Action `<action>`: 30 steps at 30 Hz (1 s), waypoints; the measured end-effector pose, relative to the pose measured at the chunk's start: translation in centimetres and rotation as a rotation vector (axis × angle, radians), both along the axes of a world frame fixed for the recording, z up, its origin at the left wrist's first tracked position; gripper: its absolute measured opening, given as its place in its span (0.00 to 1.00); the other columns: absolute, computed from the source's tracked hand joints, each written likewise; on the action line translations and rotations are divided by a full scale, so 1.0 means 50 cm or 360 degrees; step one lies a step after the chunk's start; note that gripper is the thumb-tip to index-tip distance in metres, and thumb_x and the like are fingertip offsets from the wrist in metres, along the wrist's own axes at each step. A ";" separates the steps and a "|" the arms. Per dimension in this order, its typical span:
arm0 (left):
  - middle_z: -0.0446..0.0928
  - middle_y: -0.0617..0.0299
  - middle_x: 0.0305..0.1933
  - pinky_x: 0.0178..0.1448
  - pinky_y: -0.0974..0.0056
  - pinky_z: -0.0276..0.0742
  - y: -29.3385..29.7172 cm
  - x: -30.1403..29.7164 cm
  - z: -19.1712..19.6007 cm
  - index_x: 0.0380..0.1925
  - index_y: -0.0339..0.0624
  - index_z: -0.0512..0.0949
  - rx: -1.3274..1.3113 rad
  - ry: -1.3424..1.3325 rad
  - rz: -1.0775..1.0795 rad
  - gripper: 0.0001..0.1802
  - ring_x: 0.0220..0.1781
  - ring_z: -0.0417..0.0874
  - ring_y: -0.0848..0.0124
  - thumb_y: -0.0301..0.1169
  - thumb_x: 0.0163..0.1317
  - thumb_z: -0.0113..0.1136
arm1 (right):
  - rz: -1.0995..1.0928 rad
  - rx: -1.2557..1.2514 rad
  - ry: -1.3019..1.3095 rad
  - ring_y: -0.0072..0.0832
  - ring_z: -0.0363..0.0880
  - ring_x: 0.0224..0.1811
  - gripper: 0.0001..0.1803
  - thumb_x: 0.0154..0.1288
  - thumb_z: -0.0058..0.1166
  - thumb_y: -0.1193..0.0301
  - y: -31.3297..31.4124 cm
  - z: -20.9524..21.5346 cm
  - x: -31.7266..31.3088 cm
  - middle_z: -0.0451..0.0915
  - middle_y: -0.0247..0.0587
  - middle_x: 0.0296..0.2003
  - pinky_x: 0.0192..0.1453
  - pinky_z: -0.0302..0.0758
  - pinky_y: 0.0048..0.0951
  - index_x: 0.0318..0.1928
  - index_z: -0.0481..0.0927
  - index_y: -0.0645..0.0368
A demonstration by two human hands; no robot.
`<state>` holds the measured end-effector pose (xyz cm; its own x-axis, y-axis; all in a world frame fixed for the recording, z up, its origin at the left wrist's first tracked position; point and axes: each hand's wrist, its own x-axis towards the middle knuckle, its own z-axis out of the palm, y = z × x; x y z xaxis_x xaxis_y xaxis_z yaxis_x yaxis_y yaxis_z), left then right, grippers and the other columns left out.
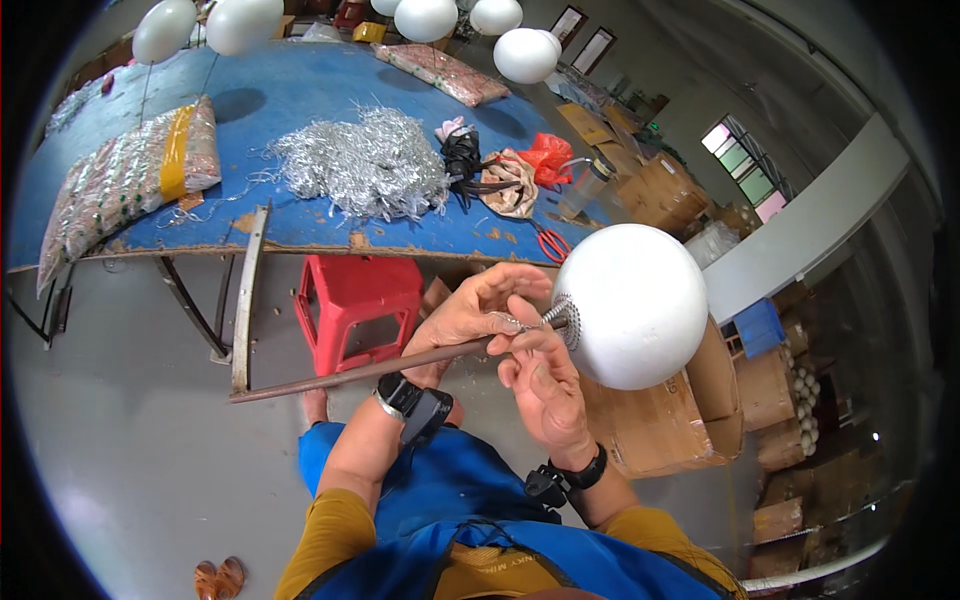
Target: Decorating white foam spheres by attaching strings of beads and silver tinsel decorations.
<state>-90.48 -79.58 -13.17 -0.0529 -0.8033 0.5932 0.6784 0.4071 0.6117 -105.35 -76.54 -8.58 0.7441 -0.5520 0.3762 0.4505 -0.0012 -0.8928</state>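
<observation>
A large white foam ball (635, 305) sits on the end of a brown rod (350, 375), which slants down to the left. A silver beaded strand (568, 318) coils against the ball around the rod's end. My left hand (470, 312) is closed, thumb and finger pinching the strand's loose part beside the ball. Below it my right hand (545, 385) has its fingers curled over the rod near the coil. Those fingers partly hide the rod, so their exact grip is unclear.
The blue table (260, 190) ahead holds a silver tinsel heap (365, 165), wrapped bundles (150, 170) and red-handled scissors (552, 243). A red stool (362, 300) stands below its edge. An open carton (650, 425) lies right, beneath the ball. White balls (527, 55) stand on rods beyond.
</observation>
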 end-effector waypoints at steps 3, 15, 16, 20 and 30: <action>0.69 0.55 0.56 0.57 0.61 0.67 0.025 0.004 -0.031 0.53 0.37 0.66 0.0214 0.0095 0.0013 0.33 0.53 0.72 0.66 0.34 0.46 0.66 | -0.0174 -0.0371 0.0195 0.24 0.65 0.50 0.20 0.62 0.49 0.65 0.016 0.012 -0.014 0.56 0.44 0.63 0.42 0.63 0.23 0.52 0.70 0.60; 0.73 0.57 0.44 0.56 0.65 0.64 0.255 0.005 -0.217 0.43 0.38 0.74 0.0764 -0.1284 0.1056 0.21 0.50 0.71 0.69 0.39 0.53 0.63 | 0.0146 -0.0632 -0.0118 0.38 0.58 0.63 0.19 0.61 0.51 0.70 0.097 0.070 -0.108 0.66 0.51 0.56 0.67 0.50 0.40 0.52 0.70 0.62; 0.74 0.58 0.41 0.53 0.66 0.67 0.278 0.004 -0.203 0.42 0.38 0.74 0.0805 -0.1231 0.0814 0.20 0.47 0.73 0.70 0.37 0.53 0.63 | 0.0173 -0.0631 -0.0141 0.39 0.60 0.62 0.19 0.61 0.51 0.70 0.100 0.076 -0.119 0.68 0.52 0.55 0.67 0.47 0.42 0.52 0.71 0.62; 0.76 0.61 0.37 0.48 0.67 0.72 0.338 -0.017 -0.105 0.40 0.38 0.75 0.0751 -0.1068 0.0613 0.17 0.42 0.76 0.72 0.32 0.51 0.66 | 0.0239 -0.0728 -0.0103 0.39 0.63 0.61 0.19 0.61 0.52 0.69 0.125 0.075 -0.179 0.71 0.52 0.52 0.67 0.47 0.42 0.51 0.71 0.62; 0.70 0.59 0.34 0.42 0.60 0.62 0.317 -0.209 0.018 0.31 0.40 0.76 -0.0378 -0.2162 0.1388 0.10 0.42 0.68 0.60 0.29 0.47 0.62 | 0.0214 -0.0742 -0.0144 0.41 0.78 0.43 0.17 0.59 0.54 0.64 0.152 0.066 -0.346 0.78 0.52 0.40 0.64 0.52 0.47 0.44 0.74 0.62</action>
